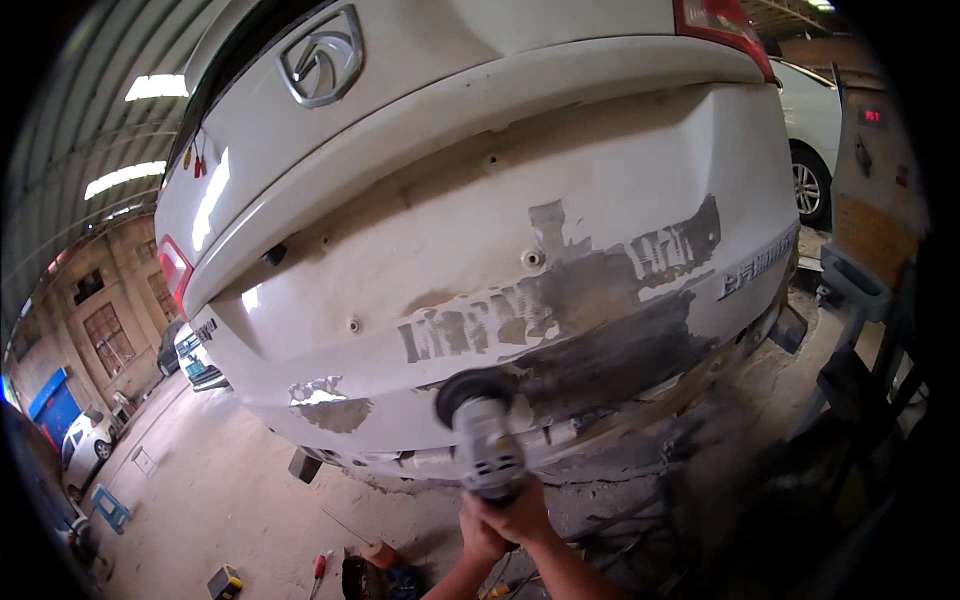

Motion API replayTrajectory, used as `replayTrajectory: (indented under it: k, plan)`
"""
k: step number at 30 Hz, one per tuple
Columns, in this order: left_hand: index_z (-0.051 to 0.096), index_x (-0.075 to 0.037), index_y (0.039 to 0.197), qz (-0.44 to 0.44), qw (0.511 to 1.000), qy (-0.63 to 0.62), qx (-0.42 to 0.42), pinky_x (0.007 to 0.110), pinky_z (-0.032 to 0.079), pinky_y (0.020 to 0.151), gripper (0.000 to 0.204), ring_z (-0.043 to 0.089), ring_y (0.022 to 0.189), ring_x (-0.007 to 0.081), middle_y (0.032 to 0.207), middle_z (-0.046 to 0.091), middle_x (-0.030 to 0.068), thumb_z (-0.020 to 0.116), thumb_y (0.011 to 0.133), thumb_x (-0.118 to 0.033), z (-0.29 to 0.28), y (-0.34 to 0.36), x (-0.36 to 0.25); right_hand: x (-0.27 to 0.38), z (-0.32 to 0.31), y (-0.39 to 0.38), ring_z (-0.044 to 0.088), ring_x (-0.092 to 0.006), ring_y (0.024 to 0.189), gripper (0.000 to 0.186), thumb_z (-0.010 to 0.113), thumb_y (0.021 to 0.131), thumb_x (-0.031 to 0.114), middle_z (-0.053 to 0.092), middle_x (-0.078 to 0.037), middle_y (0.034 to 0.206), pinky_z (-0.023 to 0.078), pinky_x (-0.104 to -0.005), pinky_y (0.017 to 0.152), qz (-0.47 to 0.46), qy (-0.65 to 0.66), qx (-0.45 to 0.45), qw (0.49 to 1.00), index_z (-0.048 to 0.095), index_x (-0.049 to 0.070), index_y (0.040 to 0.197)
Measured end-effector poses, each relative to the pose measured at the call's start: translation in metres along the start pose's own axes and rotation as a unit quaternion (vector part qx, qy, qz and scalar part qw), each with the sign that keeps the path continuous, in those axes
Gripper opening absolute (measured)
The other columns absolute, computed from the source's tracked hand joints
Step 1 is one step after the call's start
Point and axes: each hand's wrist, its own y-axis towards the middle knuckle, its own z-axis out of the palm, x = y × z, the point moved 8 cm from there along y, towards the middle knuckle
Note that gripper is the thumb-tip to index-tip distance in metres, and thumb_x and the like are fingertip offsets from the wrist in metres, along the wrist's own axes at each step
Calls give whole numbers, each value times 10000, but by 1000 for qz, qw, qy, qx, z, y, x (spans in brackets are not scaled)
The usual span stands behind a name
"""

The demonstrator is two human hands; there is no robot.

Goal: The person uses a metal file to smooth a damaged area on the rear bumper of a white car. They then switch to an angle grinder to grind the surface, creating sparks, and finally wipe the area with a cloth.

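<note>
A person's left grip (481, 535) and right grip (522, 515) are clasping an angle grinder (489, 450), whose black disc (458, 393) is facing the lower part of a white car tailgate (450, 255), beside a dark stripped patch (610, 360).

Head-worn fisheye view, looking forward and down, close behind a white car (480, 240); straight edges bending

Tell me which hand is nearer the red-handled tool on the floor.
Left. The left hand, at the rear of the grinder, is to the right of the red-handled tool; the right hand, also at the grinder's rear, is farther right.
</note>
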Motion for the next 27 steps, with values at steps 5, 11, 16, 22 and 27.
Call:
replayTrajectory:
  k: [5, 11, 16, 22, 27]
  plan:
    - [566, 43, 870, -57, 996, 12, 73, 425, 460, 642, 363, 580, 788, 451, 805, 603, 255, 381, 881, -269, -6, 0, 2, 8, -6, -6, 602, -107, 701, 259, 743, 657, 103, 636, -44, 790, 496, -278, 647, 3, 94, -66, 993, 617, 3, 859]
    - [592, 24, 976, -81, 996, -31, -18, 399, 483, 760, 362, 620, 881, 372, 896, 634, 223, 428, 861, -278, -9, -26, 37, -9, 11, -12, 649, -154, 806, 426, 773, 632, 199, 666, -99, 861, 517, -309, 718, -19, 1, 4, 1000, 603, -14, 959]
    - [580, 15, 884, 48, 998, 21, 31, 455, 472, 671, 379, 607, 798, 410, 892, 624, 237, 370, 895, -300, -22, -20, 31, -24, 17, -12, 620, -135, 672, 257, 745, 678, 140, 645, -59, 756, 514, -298, 642, 17, 75, -28, 997, 625, -18, 843]
    - [567, 0, 849, -21, 997, 78, 10, 491, 451, 622, 270, 593, 735, 422, 873, 633, 229, 401, 861, -213, -29, -35, 29, -58, 33, -25, 660, -189, 792, 442, 780, 622, 247, 674, -102, 815, 525, -330, 707, 37, -24, 37, 998, 620, -17, 938]
    - [581, 7, 874, 67, 986, 110, 109, 469, 434, 564, 240, 565, 633, 399, 722, 590, 184, 430, 861, -178, -30, -25, 47, -57, 21, -25, 621, -147, 793, 380, 755, 642, 126, 636, -76, 879, 506, -316, 723, 13, 132, -83, 988, 588, -7, 957]
